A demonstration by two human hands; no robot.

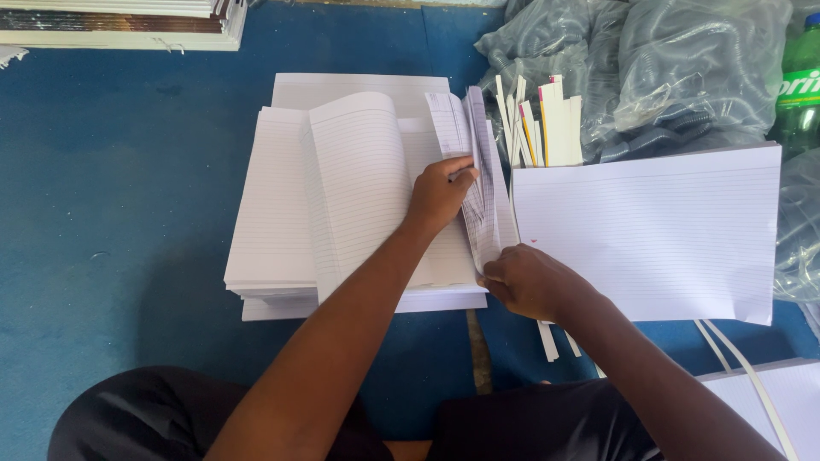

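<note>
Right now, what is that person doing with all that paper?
A person sits on a blue floor and flips through a stack of lined paper sheets. The left hand presses into a lifted bunch of sheets, while the right hand grips its lower edge. Another pile of lined paper lies to the right, with narrow paper strips beside it and clear plastic bags behind.

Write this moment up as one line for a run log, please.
left hand: fingers in lifted sheets | right hand: pinching sheets' lower edge | under: ruled paper stack | beside: flat ruled pile, paper strips | surface: blue floor
</note>
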